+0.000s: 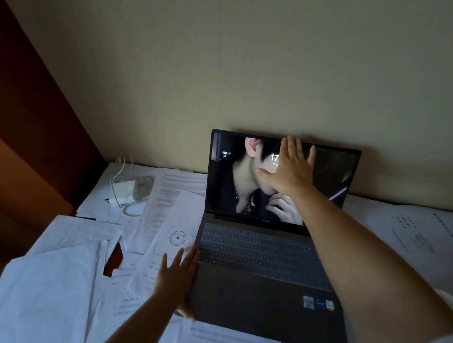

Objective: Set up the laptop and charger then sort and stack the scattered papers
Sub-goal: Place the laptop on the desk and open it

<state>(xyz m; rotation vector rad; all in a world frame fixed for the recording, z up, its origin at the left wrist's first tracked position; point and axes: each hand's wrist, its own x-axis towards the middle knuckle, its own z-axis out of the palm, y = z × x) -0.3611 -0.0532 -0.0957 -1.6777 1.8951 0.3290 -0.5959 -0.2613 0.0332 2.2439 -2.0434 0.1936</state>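
The laptop sits open on the desk, on top of the scattered papers, its back edge close to the wall and its screen lit with a lock picture. The lid stands fairly upright, which looks like the reason for the right hand: it lies flat against the upper part of the screen, fingers straight and spread, holding nothing, apparently pushing the lid back to set its angle. The left hand rests with straight fingers along the left front edge of the base, palm against the side, probably steadying the machine so it does not slide on the loose sheets while the lid is pushed; it also grasps nothing.

The charger, a white brick with its white cable looped around it, lies at the far left of the desk near the wall, well apart from the laptop and, as far as I can tell, not plugged into it. That step seems undone.

The papers are unsorted: several overlap just left of the keyboard, one with a round stamp touching the laptop's left side, a crumpled pile sits at the near left, and more sheets lie to the right. A dark wooden panel borders the desk on the left.
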